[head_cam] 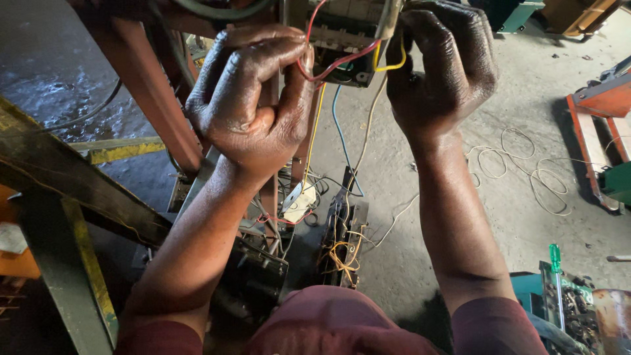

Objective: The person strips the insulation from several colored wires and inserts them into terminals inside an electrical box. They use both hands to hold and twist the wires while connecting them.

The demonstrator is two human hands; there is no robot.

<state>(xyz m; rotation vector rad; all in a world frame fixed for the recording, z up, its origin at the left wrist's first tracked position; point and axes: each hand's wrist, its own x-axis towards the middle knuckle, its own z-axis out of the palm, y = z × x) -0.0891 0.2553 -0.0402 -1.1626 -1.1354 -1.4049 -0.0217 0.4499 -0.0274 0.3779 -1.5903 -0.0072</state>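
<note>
Red insulated wire (328, 64), thin, limp and light, loops out of the black terminal block (342, 39) overhead; my left hand (253, 98) pinches it closed near the block, my right hand (444, 66) curls around the block's edge by the yellow wire (388, 66), best gripped close to the terminals.

Both hands were up at a black switch box (342, 39): left hand (253, 98) pinched the red wire (328, 66), right hand (447, 66) gripped by the yellow wire (393, 64). Green-handled screwdriver (556, 276) sat lower right.
</note>
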